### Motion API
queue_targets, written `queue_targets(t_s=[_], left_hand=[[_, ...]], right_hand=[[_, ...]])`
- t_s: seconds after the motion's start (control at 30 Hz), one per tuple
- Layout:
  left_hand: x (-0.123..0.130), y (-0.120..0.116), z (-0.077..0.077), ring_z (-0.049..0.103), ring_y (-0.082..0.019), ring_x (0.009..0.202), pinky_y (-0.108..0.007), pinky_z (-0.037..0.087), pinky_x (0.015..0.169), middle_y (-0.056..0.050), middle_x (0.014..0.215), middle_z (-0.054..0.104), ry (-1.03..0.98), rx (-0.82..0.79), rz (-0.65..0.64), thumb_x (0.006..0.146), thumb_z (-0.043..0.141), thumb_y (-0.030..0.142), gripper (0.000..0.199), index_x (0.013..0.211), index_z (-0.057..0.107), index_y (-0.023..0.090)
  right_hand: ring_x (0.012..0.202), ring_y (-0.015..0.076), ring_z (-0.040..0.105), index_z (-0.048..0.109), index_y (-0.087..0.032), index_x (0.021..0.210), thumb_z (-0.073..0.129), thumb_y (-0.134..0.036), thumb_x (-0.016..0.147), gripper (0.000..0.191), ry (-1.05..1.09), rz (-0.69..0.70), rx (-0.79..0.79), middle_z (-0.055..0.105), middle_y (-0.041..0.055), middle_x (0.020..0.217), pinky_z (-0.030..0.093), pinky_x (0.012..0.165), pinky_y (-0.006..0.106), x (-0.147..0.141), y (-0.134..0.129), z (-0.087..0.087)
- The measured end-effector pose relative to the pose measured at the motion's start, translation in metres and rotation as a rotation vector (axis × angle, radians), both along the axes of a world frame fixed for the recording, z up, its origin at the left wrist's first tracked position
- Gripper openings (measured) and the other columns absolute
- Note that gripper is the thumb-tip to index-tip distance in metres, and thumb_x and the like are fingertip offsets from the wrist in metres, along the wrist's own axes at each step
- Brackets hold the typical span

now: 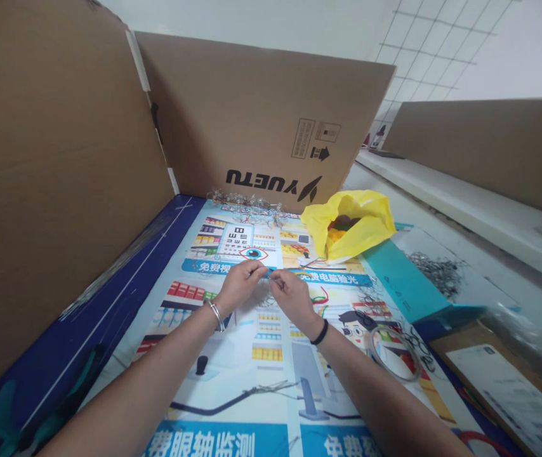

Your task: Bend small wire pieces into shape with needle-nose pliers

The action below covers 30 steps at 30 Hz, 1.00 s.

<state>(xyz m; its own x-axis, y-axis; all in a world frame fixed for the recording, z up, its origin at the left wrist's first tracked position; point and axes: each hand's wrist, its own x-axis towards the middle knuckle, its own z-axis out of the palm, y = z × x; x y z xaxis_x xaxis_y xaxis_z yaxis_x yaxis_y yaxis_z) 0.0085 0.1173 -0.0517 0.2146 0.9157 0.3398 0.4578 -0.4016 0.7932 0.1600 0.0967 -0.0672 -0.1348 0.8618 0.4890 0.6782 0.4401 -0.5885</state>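
Observation:
Over the middle of the printed sheet (190, 374), my left hand (242, 287) and my right hand (294, 297) are close together with fingertips pinched. A small bluish bit shows between them, too small to name. Thin wire-like strands (264, 294) show just below the fingers. Right of my right hand lie short red and green strands (321, 297). A bundle of thin dark wires (261, 388) rests on the sheet between my forearms.
A yellow bag (359, 244) stands open at the back right, beside a teal box flap (407, 285) and a pile of dark wire pieces (437, 273). Cardboard walls (233, 95) rise behind and left. Teal-handled tools (2, 412) lie lower left; a ring-shaped coil (374, 358) lies right.

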Motion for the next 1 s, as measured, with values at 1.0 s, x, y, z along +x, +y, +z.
queue_targets(t_s=[1.0], left_hand=[[0.0019,-0.0014,-0.0040,0.045,-0.010,0.059,-0.021,0.035,0.059,0.004,0.059,0.047,-0.065,-0.115,-0.065,0.081,0.040,0.033,0.023,0.068,0.052,0.018]], right_hand=[[0.048,0.0081,0.039,0.059,-0.021,0.078,0.048,-0.019,0.072,0.012,0.068,0.046,-0.173,0.041,-0.0074,0.051,0.030,0.050,0.020,-0.0039,-0.0017,0.0047]])
